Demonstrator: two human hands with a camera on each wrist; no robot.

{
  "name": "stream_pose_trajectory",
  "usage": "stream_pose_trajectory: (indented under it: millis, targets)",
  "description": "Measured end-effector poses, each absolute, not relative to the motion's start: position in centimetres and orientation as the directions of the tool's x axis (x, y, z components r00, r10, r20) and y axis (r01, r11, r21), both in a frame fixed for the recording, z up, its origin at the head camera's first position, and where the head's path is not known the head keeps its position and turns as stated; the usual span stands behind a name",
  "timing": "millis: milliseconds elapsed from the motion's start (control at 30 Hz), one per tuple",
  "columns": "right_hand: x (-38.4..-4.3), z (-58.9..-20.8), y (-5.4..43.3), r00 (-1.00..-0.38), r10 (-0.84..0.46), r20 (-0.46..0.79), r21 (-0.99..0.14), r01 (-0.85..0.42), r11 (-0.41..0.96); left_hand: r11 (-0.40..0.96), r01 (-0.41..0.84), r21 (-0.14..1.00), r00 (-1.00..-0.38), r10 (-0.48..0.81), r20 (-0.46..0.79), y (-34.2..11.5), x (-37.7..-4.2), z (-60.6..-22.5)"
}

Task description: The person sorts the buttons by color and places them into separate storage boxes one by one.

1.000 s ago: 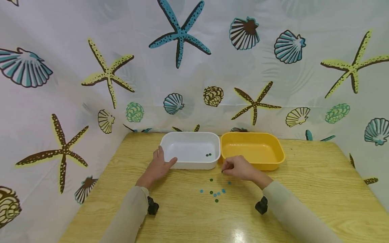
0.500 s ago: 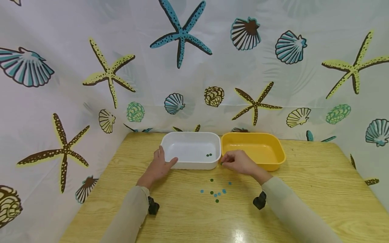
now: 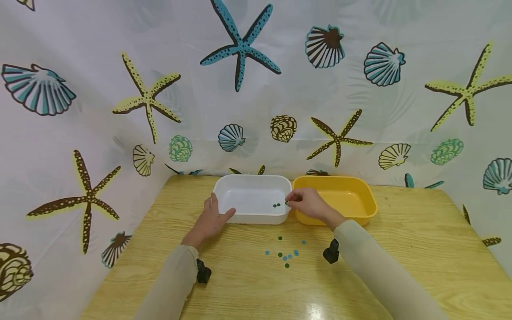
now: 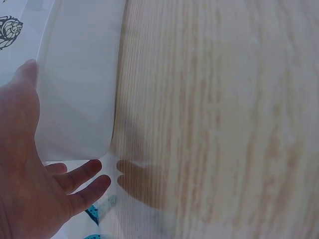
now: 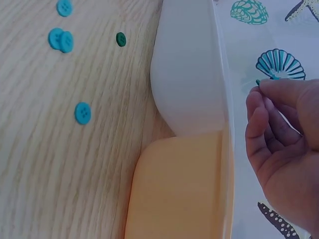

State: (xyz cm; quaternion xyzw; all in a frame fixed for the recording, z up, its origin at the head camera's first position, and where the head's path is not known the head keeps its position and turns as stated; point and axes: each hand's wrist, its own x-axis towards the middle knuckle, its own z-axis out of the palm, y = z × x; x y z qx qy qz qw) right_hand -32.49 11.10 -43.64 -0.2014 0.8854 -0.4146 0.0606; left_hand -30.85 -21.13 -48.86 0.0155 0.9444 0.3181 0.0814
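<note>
- The left hand (image 3: 210,219) lies forward and low, palm down, fingers (image 4: 82,175) straight and slightly spread, thumb held apart to the inner side.
- The left forearm, in a beige sleeve, runs back toward the body.
- The right hand (image 3: 307,203) is raised, knuckles up, its fingers (image 5: 259,107) curled, thumb and fingertips pinched together.
- The right forearm, also sleeved, angles inward from the right.

no readable text, labels, numbers, signs
</note>
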Motion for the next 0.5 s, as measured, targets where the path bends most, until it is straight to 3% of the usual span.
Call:
stream_pose_trajectory:
  millis: [500]
  targets:
    - [-35.0,-43.7,9.9,-0.934,-0.356,-0.022,-0.771,-0.211,0.601,0.799,-0.023,0.6,-0.987,0.078,-0.142,-21.1,-30.8,-48.9]
